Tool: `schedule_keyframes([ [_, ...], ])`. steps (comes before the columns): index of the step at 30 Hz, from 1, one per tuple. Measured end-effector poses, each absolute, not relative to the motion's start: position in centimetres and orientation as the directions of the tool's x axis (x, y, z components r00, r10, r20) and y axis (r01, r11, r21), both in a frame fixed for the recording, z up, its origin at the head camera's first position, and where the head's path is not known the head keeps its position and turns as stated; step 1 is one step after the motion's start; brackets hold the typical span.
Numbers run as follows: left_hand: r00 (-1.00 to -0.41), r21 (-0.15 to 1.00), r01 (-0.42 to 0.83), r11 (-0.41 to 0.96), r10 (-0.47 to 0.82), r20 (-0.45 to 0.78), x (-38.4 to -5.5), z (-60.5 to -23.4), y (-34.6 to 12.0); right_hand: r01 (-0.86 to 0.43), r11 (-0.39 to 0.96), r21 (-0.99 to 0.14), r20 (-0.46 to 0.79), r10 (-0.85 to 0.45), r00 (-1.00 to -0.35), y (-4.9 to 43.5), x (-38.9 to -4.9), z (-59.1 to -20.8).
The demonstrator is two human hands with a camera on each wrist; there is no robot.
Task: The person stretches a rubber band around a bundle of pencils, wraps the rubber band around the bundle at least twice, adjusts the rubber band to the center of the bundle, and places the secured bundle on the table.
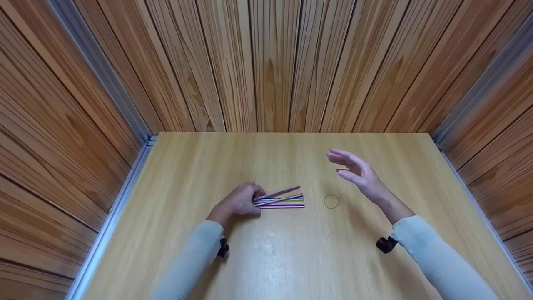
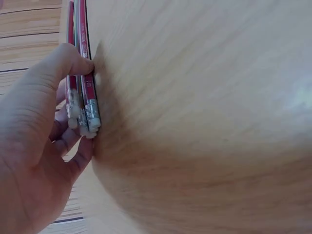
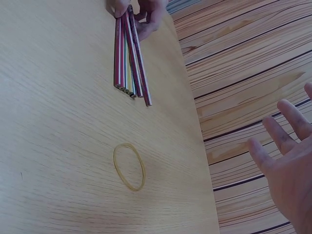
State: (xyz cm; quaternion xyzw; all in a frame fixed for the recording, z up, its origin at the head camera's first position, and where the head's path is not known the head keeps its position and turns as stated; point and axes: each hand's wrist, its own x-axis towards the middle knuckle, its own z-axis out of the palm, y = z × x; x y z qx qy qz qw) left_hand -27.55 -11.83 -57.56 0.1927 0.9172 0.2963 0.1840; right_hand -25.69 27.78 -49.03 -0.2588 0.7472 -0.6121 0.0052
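Rubber band lies off the pencils' free ends, nearer the right hand

In the head view, the left hand (image 1: 239,201) grips a group of striped pencils (image 1: 287,204) at one end, its fingers curled about them low over the desk (image 1: 283,258). Their long axis runs across the desk from left to right, with the free ends pointing away from the left hand. Most lie side by side; two slant away from the row, the farthest standing apart at its tip. A thin yellowish rubber band (image 1: 331,208) lies flat to the right, roughly in line with the row and apart from its ends. The right hand (image 1: 356,170) hangs raised above the desk, beyond the band and slightly to its right, holding nothing, its thumb apart from its loosely extended fingers. Of the two hands it looks the nearer to the band.

In the left wrist view, the thumb lies across one side of the pencils and the other fingers are on the far side. The pale erasers (image 2: 94,123) with their metal collars face back toward the palm.

In the right wrist view, the pencils fan out at the free ends. The band rests on the desk beyond those ends, forming an open loop that touches nothing but the desk. The right hand's visible fingers are spread and well clear of it.
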Motion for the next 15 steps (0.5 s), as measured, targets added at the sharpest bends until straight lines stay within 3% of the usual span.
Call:
schedule_keyframes([
  [6,-0.852,0.568,0.301,0.766,0.484,-0.201,-27.5,-57.3,-11.7,-0.364,0.108,-0.925,0.3,-0.381,-0.875,27.2,-25.7,-49.0],
  [15,-0.857,0.565,0.272,0.779,0.463,-0.227,-27.6,-57.3,-11.3,-0.385,0.09,-0.919,0.321,-0.398,-0.859,26.3,-25.8,-48.7],
])
